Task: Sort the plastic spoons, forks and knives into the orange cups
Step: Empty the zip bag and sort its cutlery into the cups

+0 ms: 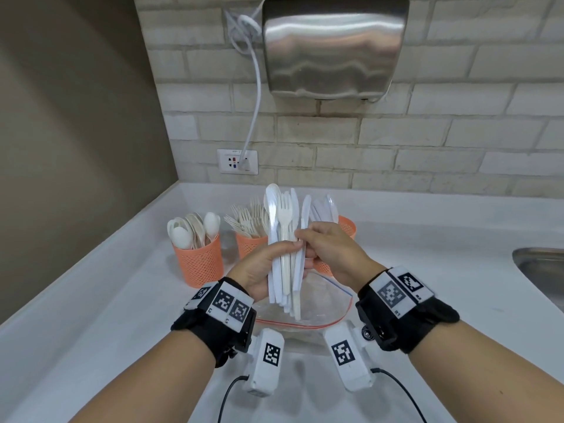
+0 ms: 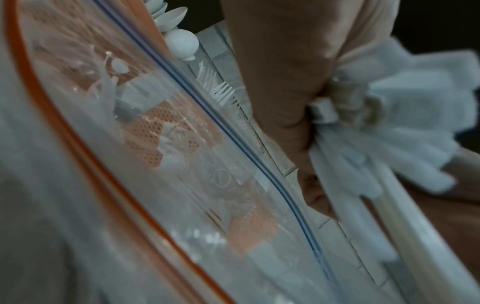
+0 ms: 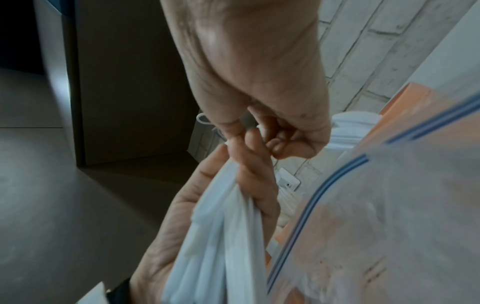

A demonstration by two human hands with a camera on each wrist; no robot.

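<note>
Plastic cutlery bundle [image 1: 285, 245] upright, held over clear bag [image 1: 317, 303].
L hand [image 1: 268, 267] wrapped round bundle; R hand [image 1: 329, 248] pinches one knife [image 1: 303, 227] in it. Behind: orange cups w/ spoons [image 1: 198, 261], forks [image 1: 248, 244], knives [image 1: 348, 227].

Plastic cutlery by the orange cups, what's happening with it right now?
A person is sorting it. The left hand holds a mixed bundle of cutlery upright, and the right hand pinches one knife out of it. Three orange cups behind already hold spoons, forks and knives. A clear zip bag lies below.
</note>
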